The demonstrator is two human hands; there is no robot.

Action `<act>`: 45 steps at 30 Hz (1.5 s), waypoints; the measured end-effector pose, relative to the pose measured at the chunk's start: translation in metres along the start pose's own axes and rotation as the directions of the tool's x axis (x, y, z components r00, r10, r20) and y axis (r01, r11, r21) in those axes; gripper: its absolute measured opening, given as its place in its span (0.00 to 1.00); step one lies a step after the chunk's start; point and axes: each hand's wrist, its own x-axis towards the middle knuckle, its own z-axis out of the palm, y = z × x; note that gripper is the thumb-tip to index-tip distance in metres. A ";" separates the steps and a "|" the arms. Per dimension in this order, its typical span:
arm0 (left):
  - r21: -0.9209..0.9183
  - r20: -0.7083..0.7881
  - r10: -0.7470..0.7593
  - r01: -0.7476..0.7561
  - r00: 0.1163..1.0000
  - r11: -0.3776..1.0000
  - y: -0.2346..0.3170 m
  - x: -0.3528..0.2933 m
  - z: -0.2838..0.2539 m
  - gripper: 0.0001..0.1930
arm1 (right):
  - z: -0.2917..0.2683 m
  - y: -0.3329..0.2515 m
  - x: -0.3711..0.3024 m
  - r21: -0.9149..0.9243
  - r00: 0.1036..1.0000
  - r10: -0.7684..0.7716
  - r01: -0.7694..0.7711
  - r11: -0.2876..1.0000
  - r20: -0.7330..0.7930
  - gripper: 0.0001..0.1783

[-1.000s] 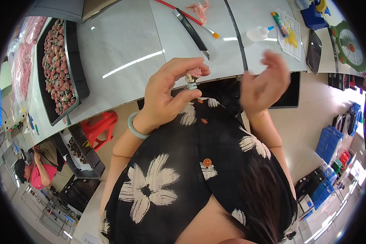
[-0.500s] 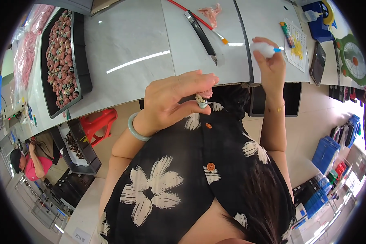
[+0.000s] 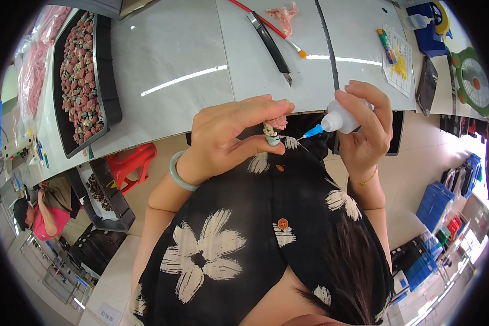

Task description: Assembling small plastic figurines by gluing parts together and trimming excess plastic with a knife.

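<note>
- Left hand (image 3: 223,130) pinches a small pink-topped figure (image 3: 275,124) just off the near edge of the table (image 3: 174,49); fingers partly hide it.
- Right hand (image 3: 367,127) grips a bottle (image 3: 341,118), its blue nozzle (image 3: 313,131) near the figure.
- Bare tabletop separates knife (image 3: 269,42) and tray (image 3: 107,70).
- Pink bags (image 3: 33,70), upper left, are cut off.

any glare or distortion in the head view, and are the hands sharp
Head view: white streaks of glare on the grey table, whose front edge curves with the fisheye; head view: black corners; head view: left hand and right hand fairly sharp, as is the squeeze bottle, but the figurine too small for fine detail.
</note>
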 end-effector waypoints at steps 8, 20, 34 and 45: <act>-0.047 -0.125 -0.084 0.079 0.989 0.996 -0.001 -0.004 0.007 0.23 | 0.000 0.001 -0.003 -0.210 0.992 -0.125 0.117 0.971 -0.021 0.20; -0.047 -0.126 -0.069 0.063 0.990 0.997 -0.007 -0.009 0.009 0.22 | 0.011 0.006 -0.007 -0.225 0.975 -0.189 0.160 0.961 -0.115 0.26; -0.046 -0.111 -0.034 0.029 0.993 0.999 -0.008 -0.009 0.010 0.22 | 0.010 0.007 -0.006 -0.261 0.964 -0.240 0.204 0.943 -0.114 0.26; -0.013 -0.075 -0.029 0.028 0.997 1.000 -0.011 -0.012 0.011 0.23 | 0.006 0.008 -0.003 -0.266 0.948 -0.304 0.270 0.925 -0.096 0.21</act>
